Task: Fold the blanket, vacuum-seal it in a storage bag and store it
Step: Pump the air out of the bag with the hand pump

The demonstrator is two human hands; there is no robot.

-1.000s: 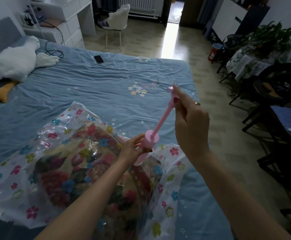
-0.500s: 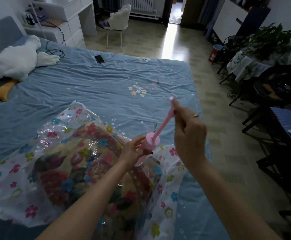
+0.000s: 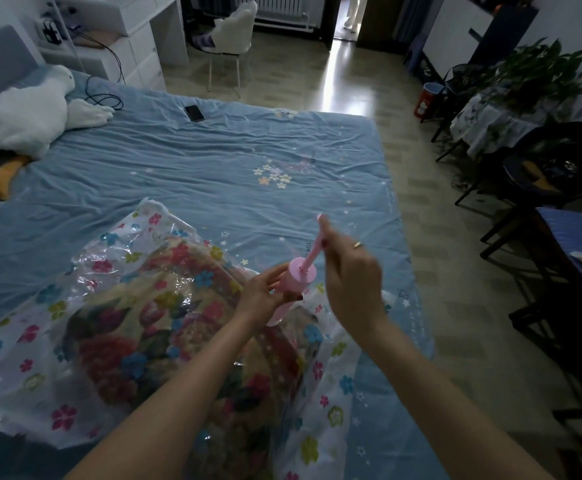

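A clear storage bag [image 3: 23, 362] printed with small flowers lies on the blue bed [image 3: 192, 174]. Inside it sits the folded floral blanket [image 3: 151, 334]. A pink hand pump [image 3: 294, 284] stands tilted on the bag's right part. My left hand [image 3: 265, 294] grips the pump's barrel. My right hand [image 3: 350, 278] grips the pump's thin plunger handle, which sticks up out of the barrel. The foot of the pump is hidden behind my left hand.
A white goose plush [image 3: 23, 116] lies at the bed's far left, a black phone [image 3: 194, 113] and a cable [image 3: 104, 98] near the far edge. A chair [image 3: 230, 39] stands beyond the bed. Dark chairs, plants [image 3: 539, 74] and a table [image 3: 490, 123] fill the right side.
My right hand has moved down with the plunger handle, pushing it further into the barrel. My left hand has stayed on the pump barrel.
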